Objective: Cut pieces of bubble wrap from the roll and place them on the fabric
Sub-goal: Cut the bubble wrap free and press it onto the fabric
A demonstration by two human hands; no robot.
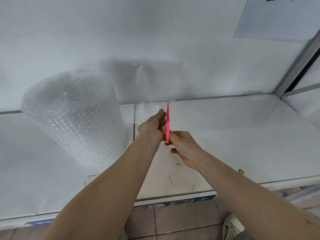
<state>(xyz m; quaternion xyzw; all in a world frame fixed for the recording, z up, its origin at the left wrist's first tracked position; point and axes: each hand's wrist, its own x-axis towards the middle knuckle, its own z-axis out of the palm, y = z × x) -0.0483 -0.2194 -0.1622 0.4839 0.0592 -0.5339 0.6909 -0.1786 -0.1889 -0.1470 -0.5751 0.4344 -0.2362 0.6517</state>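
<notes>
Little here can be read. A blue label strip [174, 203] runs along the front edge of the white surface [242, 135]; it carries a white barcode panel with fine print beneath — too small to make out — and a white arrow near its right end. Left of the barcode stand large white characters, partly cut off, that cannot be told. At the top right, a pale sheet on the wall [277, 18] bears dark handwritten strokes along the picture's upper edge — cropped and illegible.
</notes>
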